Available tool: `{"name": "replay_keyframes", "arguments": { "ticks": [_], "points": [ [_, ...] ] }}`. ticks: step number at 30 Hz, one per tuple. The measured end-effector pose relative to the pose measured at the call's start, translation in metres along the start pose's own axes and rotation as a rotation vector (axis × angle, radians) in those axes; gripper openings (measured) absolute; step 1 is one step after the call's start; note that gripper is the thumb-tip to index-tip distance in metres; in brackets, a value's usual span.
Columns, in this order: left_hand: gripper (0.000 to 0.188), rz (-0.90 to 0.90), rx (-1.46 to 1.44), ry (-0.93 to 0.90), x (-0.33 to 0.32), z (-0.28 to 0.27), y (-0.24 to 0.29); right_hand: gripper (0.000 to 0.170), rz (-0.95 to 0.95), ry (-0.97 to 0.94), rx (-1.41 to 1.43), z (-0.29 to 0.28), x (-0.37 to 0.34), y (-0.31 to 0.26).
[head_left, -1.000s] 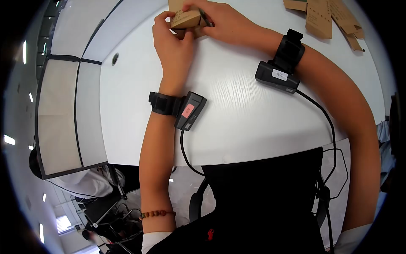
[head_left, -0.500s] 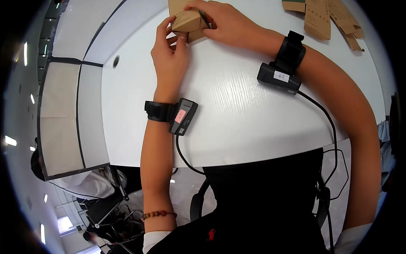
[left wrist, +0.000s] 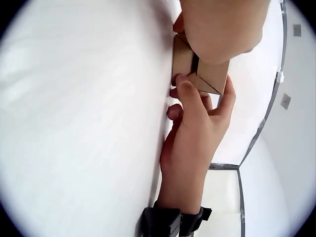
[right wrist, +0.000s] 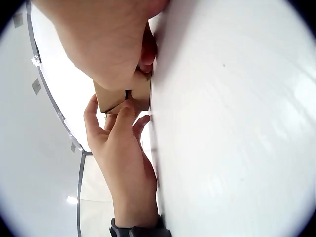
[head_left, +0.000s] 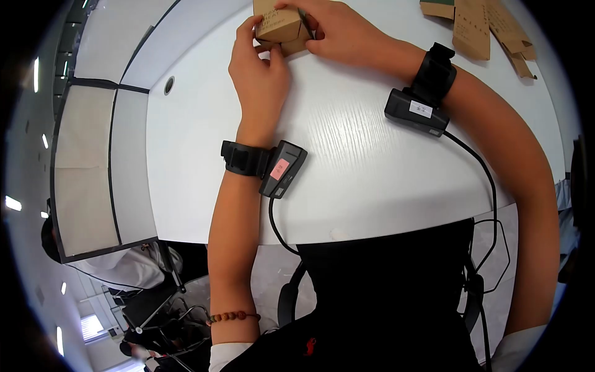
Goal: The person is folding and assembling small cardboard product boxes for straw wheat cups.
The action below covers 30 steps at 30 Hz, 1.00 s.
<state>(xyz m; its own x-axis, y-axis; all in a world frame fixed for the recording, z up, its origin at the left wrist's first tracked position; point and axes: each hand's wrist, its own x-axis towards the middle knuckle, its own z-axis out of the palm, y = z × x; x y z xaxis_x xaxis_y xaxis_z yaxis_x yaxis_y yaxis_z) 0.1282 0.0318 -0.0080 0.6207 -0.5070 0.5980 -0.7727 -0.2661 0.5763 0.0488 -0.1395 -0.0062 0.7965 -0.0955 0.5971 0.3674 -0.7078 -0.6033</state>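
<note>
Toward twelve o'clock of the white tabletop point(head_left: 347, 155), one printed brown cardboard box point(head_left: 279, 26) was held: the left hand point(head_left: 263, 87) pinched its seven-o'clock edge, the right hand point(head_left: 348, 34) gripped its three-o'clock side. Folding work seemed underway, probably calling next for steadying and pressing. Toward two o'clock lay at least three flattened brown cardboard pieces point(head_left: 472, 38).

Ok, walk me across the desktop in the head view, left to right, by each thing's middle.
Round desk hole → left hand → cardboard box → right hand → right wrist's camera → flattened cardboard pieces.
</note>
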Motion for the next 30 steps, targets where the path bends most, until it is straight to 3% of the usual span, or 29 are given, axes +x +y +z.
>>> {"name": "replay_keyframes", "arguments": {
  "ticks": [2, 5, 7, 9, 13, 16, 20, 23, 28, 30],
  "points": [
    [0.046, 0.152, 0.048, 0.096, -0.001, 0.004, -0.004, 0.065, 0.000, 0.022, -0.034, 0.003, -0.001, 0.004],
    [0.040, 0.197, 0.104, 0.133, -0.002, -0.011, 0.003, 0.062, 0.093, 0.010, -0.141, -0.005, -0.003, -0.007],
    [0.030, 0.094, 0.140, -0.062, -0.008, -0.016, 0.005, 0.061, 0.219, -0.041, -0.226, -0.014, -0.005, -0.016],
    [0.026, 0.078, 0.194, -0.177, -0.017, -0.015, 0.007, 0.062, 0.109, 0.016, -0.185, -0.017, -0.009, -0.005],
    [0.038, 0.221, 0.243, -0.202, -0.020, -0.015, 0.006, 0.064, 0.026, 0.093, -0.147, -0.011, -0.011, 0.007],
    [0.047, 0.108, 0.250, -0.253, -0.032, -0.010, 0.024, 0.064, 0.017, 0.097, -0.132, -0.012, -0.011, 0.007],
    [0.056, 0.221, 0.321, -0.257, -0.039, -0.001, 0.017, 0.064, 0.024, 0.111, -0.104, -0.010, -0.012, 0.008],
    [0.055, 0.132, 0.301, -0.238, -0.039, 0.002, 0.012, 0.065, 0.027, 0.088, -0.099, -0.010, -0.011, 0.010],
    [0.042, -0.098, 0.028, -0.201, -0.035, -0.002, 0.015, 0.066, 0.098, -0.014, -0.081, -0.016, -0.011, 0.002],
    [0.037, -0.176, -0.028, -0.191, -0.033, -0.003, 0.018, 0.067, 0.046, -0.001, -0.073, -0.013, -0.011, 0.005]
  ]
}}
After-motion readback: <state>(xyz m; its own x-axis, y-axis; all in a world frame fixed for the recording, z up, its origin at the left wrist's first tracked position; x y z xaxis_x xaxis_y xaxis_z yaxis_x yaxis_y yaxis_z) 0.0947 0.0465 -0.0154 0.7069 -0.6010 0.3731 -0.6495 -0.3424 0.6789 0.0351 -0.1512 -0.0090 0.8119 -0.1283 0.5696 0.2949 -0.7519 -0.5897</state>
